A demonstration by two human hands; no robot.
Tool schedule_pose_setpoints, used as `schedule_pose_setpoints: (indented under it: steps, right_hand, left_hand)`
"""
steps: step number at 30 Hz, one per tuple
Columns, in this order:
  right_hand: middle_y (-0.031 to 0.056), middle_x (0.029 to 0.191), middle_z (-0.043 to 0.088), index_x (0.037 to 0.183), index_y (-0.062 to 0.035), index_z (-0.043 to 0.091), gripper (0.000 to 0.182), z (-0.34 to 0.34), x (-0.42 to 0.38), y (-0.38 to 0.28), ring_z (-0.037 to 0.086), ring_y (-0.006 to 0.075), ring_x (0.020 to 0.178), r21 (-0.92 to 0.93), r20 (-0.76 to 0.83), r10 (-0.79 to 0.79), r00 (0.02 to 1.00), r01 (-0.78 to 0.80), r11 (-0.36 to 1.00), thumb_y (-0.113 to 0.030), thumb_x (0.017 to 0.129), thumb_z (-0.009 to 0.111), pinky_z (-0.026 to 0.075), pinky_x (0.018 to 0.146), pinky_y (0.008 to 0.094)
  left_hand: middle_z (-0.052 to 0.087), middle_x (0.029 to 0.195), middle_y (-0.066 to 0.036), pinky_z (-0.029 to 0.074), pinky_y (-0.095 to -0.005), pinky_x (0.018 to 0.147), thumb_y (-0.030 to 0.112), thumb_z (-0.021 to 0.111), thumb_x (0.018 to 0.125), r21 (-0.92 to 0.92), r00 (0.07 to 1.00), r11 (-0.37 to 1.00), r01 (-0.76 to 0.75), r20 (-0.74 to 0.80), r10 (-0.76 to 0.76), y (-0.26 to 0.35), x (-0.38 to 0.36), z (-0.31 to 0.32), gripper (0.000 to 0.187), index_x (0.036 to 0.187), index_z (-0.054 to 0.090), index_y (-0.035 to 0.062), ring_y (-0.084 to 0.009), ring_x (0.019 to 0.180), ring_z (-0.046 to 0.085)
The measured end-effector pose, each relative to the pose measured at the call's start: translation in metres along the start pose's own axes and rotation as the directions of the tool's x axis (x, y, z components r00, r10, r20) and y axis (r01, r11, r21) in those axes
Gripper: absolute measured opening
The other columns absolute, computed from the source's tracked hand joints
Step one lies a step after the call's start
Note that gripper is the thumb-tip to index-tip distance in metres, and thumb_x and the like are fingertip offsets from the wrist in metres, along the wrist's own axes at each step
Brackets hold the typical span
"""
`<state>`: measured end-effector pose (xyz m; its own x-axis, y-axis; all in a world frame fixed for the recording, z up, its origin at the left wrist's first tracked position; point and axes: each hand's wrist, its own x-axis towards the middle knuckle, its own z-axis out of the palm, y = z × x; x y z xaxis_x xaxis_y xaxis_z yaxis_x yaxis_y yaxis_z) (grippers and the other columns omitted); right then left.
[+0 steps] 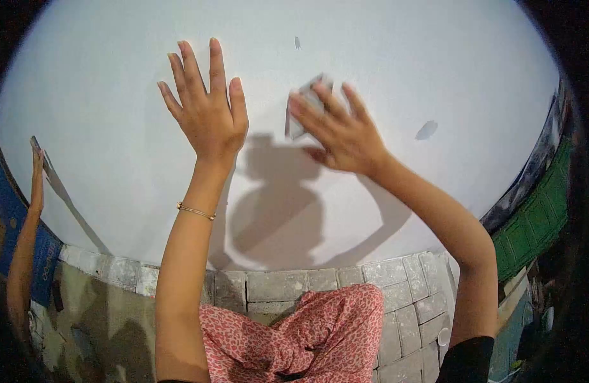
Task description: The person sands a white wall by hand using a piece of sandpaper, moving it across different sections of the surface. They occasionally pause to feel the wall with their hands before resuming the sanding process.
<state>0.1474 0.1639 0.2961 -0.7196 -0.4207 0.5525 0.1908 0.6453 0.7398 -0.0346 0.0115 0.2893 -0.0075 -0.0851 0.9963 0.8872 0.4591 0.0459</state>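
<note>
My left hand lies flat on the white wall, fingers spread, holding nothing; a thin bracelet is on that wrist. My right hand, slightly blurred, presses a pale grey rectangular pad against the wall, right of the left hand. The fingers cover part of the pad, so I cannot make out its exact kind; it looks like folded sandpaper or a flat block. A small grey mark is above the right hand, and a larger grey patch lies to its right.
At the far left another person's hand holds a flat thing against the wall. A blue box stands below it. Grey paving blocks run along the wall's foot. Green ridged material is at right. My patterned trousers are below.
</note>
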Motion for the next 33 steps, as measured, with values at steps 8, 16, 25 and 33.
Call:
schedule_pose_setpoints:
  steps: [8, 16, 25, 33]
  right_hand:
    - [-0.0081, 0.153, 0.02, 0.145, -0.0304, 0.024, 0.068, 0.033, -0.103, -0.059, 0.013, 0.0152, 0.142, 0.065, 0.198, -0.495, 0.846, 0.493, 0.868, -0.041, 0.084, 0.051, 0.004, 0.117, 0.0448]
    - [-0.007, 0.152, 0.024, 0.146, -0.0304, 0.023, 0.062, 0.007, -0.029, 0.029, 0.018, 0.0173, 0.141, 0.188, 0.195, -0.299, 0.934, 0.264, 0.946, -0.043, 0.09, 0.047, 0.005, 0.115, 0.0493]
    - [0.0092, 0.153, 0.021, 0.146, -0.0107, 0.025, 0.055, -0.067, 0.079, 0.165, 0.014, 0.0291, 0.142, 0.021, -0.401, 0.489, 0.775, -0.525, 0.851, -0.036, 0.098, 0.033, 0.007, 0.114, 0.0489]
    - [0.0003, 0.151, 0.026, 0.143, -0.0231, 0.034, 0.061, -0.015, 0.007, 0.021, 0.019, 0.0243, 0.141, -0.014, -0.046, 0.11, 0.993, -0.111, 0.994, -0.048, 0.089, 0.045, 0.007, 0.114, 0.0506]
  left_hand:
    - [0.015, 0.153, -0.017, 0.004, -0.0593, 0.109, 0.03, 0.04, 0.092, 0.011, 0.999, 1.0, 0.023, 0.027, -0.023, 0.003, 0.0, -0.002, 0.057, 0.147, 0.027, 0.0179, -0.0356, 0.141, 0.012]
    - [0.015, 0.153, -0.017, 0.005, -0.0591, 0.109, 0.029, 0.042, 0.091, 0.03, 0.998, 0.999, 0.04, 0.051, -0.041, 0.004, -0.001, -0.003, 0.059, 0.146, 0.028, 0.0165, -0.0357, 0.141, 0.012]
    - [0.013, 0.153, -0.02, 0.004, -0.0579, 0.11, 0.035, 0.039, 0.094, 0.041, 0.98, 0.999, -0.001, 0.199, -0.007, -0.015, -0.073, -0.024, 0.058, 0.145, 0.028, 0.0109, -0.0379, 0.141, 0.01]
    - [0.007, 0.151, -0.026, 0.003, -0.0637, 0.107, 0.056, 0.036, 0.093, 0.099, 0.924, 0.995, 0.027, 0.376, -0.062, -0.051, -0.284, -0.051, 0.072, 0.148, 0.017, 0.0131, -0.0444, 0.139, 0.007]
